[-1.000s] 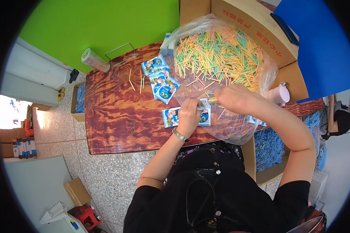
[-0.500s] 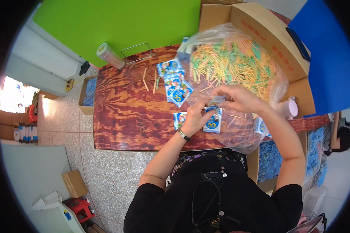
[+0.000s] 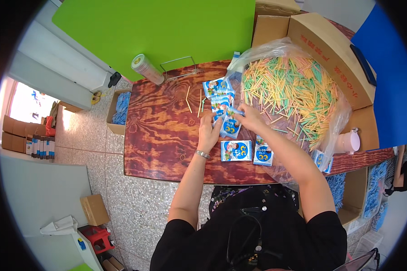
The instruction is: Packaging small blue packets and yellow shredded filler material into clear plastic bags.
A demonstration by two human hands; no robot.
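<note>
A short row of blue-and-white printed packets (image 3: 220,104) lies on the reddish wood-patterned table, overlapping one another. At the near end of this row, my right hand (image 3: 252,119) pinches the upper right edge of one packet (image 3: 231,128). On the opposite side, my left hand (image 3: 208,133) rests with thumb and fingers apart against the row's left edge. Closer to me lie another packet (image 3: 236,151) on its side and an upright packet (image 3: 262,155). Beyond my right hand, a large heap of thin pastel sticks (image 3: 294,90) fills an opened clear plastic bag (image 3: 341,118).
Several loose sticks (image 3: 188,99) lie left of the packets. A cardboard box (image 3: 332,56) surrounds the bag. A pink cup (image 3: 348,142) stands right, a cylindrical container (image 3: 148,69) and wire stand (image 3: 178,67) at the back left. Boxes of blue packets (image 3: 371,189) sit beside the table.
Both hands have moved from the bag's near edge, where they held a packet, left and away to the packet row. The packet now lies at the row's near end. The view has shifted slightly.
</note>
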